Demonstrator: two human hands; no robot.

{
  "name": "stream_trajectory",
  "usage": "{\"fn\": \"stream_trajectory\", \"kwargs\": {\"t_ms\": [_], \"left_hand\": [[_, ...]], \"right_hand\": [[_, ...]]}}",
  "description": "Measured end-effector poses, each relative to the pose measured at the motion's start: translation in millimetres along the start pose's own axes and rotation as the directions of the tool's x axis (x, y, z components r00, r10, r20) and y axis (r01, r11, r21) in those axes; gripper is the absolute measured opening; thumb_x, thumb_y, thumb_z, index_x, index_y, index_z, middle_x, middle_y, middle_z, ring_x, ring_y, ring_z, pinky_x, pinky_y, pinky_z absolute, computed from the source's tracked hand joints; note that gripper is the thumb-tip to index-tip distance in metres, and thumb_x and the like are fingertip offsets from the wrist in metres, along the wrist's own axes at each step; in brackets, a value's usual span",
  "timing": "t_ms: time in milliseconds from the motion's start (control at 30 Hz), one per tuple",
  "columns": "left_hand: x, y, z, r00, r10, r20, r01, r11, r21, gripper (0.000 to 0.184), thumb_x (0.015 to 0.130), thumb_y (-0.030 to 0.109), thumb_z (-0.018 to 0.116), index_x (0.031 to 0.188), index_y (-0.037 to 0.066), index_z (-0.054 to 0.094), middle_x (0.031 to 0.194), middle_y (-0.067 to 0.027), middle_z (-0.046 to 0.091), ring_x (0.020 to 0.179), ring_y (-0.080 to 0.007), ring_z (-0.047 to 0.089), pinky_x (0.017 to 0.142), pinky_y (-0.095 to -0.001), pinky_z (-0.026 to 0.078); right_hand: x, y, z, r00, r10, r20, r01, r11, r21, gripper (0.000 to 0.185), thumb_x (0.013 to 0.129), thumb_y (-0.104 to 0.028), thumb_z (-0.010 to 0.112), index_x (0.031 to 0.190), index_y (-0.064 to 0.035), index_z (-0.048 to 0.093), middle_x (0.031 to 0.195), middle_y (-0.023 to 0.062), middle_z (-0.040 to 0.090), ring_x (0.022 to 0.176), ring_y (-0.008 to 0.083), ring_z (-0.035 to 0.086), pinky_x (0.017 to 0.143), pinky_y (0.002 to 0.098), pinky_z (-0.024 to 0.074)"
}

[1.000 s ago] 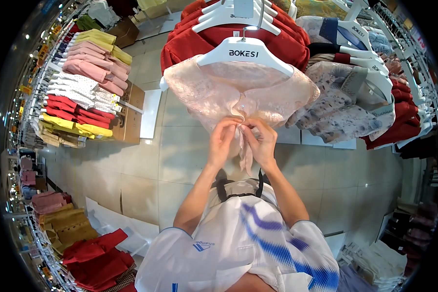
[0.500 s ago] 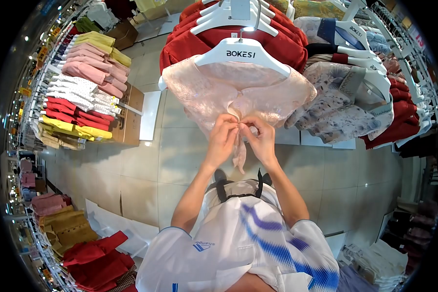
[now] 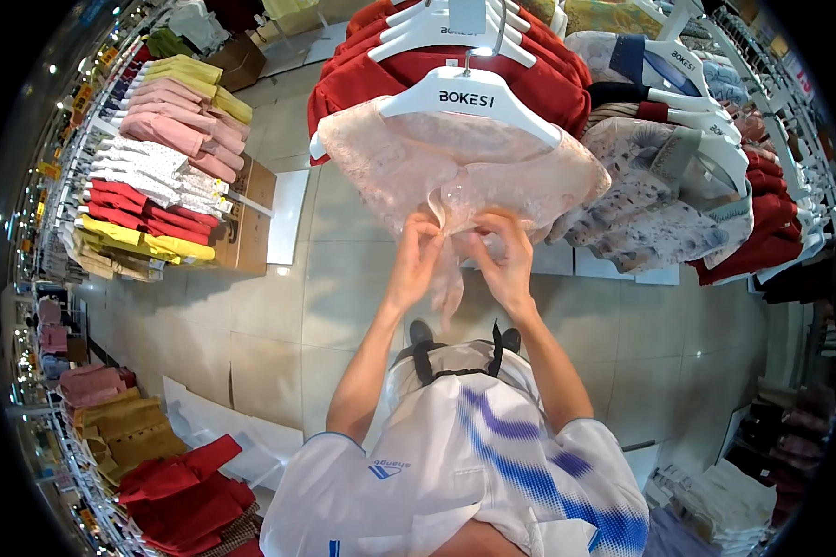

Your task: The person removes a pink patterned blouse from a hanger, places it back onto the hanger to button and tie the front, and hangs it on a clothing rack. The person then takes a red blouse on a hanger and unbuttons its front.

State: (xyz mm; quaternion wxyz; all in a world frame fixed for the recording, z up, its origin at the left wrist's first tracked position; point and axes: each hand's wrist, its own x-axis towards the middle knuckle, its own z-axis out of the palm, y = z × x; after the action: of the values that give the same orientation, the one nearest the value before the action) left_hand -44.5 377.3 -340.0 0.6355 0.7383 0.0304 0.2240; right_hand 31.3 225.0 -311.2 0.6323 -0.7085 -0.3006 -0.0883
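A pale pink blouse (image 3: 529,190) with a faint pattern hangs in front of me on a white BOKESI hanger (image 3: 469,104). My left hand (image 3: 416,263) pinches the front edge of its opening between thumb and fingertips. Beside it, my right hand (image 3: 505,264) has its fingers bent around the other front panel, the thumb a little apart from the index finger. A narrow strip of the pink cloth dangles below and between the hands. Any button at the fingertips is too small to make out.
Red garments (image 3: 344,97) hang close behind the blouse. To the right is a rack with a floral blouse (image 3: 650,204). Folded-over yellow, pink, white and red clothes (image 3: 172,139) line the left rack, near a cardboard box (image 3: 255,213). Tiled floor (image 3: 269,306) lies below.
My hands, fingertips together before, have moved apart: the right one went to the right, the left one slightly left. The blouse and hanger have shifted a little up and right.
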Motion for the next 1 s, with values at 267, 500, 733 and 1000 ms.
{"fn": "stream_trajectory", "kwargs": {"t_ms": [267,500,733,1000], "left_hand": [[3.4,-20.0,4.1,0.999,0.031,-0.018,-0.029,0.996,0.079,0.012,0.100,0.011,0.054,0.108,0.003,0.049,0.107,-0.0019,0.046,0.084,-0.0071,0.044,0.073,-0.0221,0.039],[4.0,-17.6,11.2,0.997,-0.082,-0.014,0.082,0.997,0.005,0.015,0.095,0.008,0.059,0.105,0.001,0.052,0.106,-0.0102,0.050,0.096,-0.0212,0.054,0.089,-0.0313,0.043],[-1.7,-37.2,-0.8,0.997,0.077,-0.024,-0.071,0.980,0.184,0.017,0.093,0.006,0.063,0.106,0.002,0.052,0.109,-0.0044,0.048,0.097,-0.0145,0.049,0.089,-0.0285,0.040],[-23.5,-81.6,22.6,0.979,0.178,-0.101,-0.069,0.751,0.656,0.038,0.078,0.015,0.073,0.106,0.000,0.052,0.116,-0.0198,0.049,0.108,-0.0384,0.047,0.091,-0.0487,0.032]], "right_hand": [[-45.8,20.4,9.7,0.988,-0.115,-0.103,0.092,0.975,-0.204,0.041,0.074,-0.009,0.080,0.105,-0.0043,0.054,0.118,0.0147,0.045,0.091,0.0271,0.058,0.077,0.0354,0.0501],[-48.9,50.4,23.9,0.988,0.127,0.090,-0.117,0.987,-0.110,0.041,0.076,-0.011,0.078,0.109,0.0008,0.057,0.104,0.0164,0.061,0.089,0.0319,0.063,0.079,0.0376,0.0512],[-53.2,73.7,22.7,0.947,0.306,0.094,-0.303,0.952,-0.048,0.018,0.086,-0.007,0.071,0.098,0.0045,0.067,0.092,0.0114,0.071,0.085,0.0148,0.068,0.072,0.0285,0.0537],[-47.3,69.5,1.1,0.906,0.387,0.171,-0.403,0.913,0.068,0.016,0.089,-0.009,0.067,0.098,0.0037,0.066,0.084,0.0103,0.070,0.078,0.0128,0.066,0.073,0.0277,0.0525]]}}
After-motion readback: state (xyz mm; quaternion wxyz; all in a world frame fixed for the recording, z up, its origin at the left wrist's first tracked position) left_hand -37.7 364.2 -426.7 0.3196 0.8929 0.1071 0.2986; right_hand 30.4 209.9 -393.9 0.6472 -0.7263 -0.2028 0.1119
